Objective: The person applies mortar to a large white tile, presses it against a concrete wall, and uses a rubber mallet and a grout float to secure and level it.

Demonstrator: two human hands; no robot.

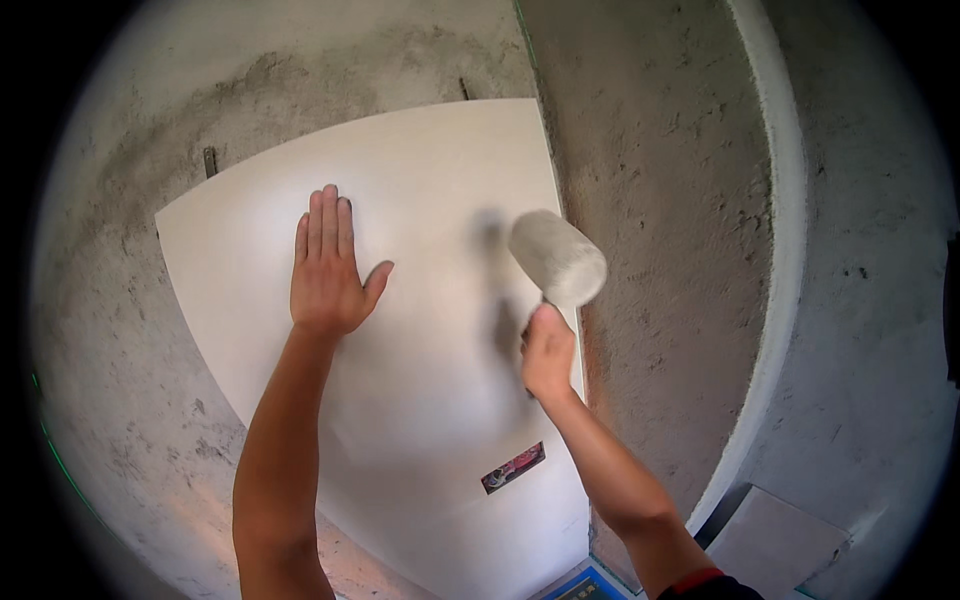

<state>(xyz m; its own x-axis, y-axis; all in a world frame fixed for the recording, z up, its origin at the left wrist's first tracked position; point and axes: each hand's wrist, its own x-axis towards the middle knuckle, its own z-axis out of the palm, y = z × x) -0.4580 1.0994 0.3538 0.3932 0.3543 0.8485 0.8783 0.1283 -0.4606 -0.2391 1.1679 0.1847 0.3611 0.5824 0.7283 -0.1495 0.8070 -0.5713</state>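
Observation:
A large, pale, smooth wall tile (430, 400) stands against the rough wall. My left hand (330, 275) lies flat on its upper left part, fingers stretched upward and thumb out to the side. In my right hand (550, 350) is a white-headed mallet (558, 258), gripped by its short handle. The mallet's head is near the tile's right edge and casts a shadow on the surface, apart from it as far as I can tell. Low on the tile, a rectangular cutout (513, 468) shows something pinkish and dark inside.
Dark spacer-like pieces (210, 162) stick up at the tile's top edge. Rough grey plaster (660, 250) meets the tile on the right, with a pale vertical strip (785, 200) beyond. A flat light board (775, 545) and a blue-edged item (590, 585) lie low down. Green laser-like lines (60, 460) mark the walls.

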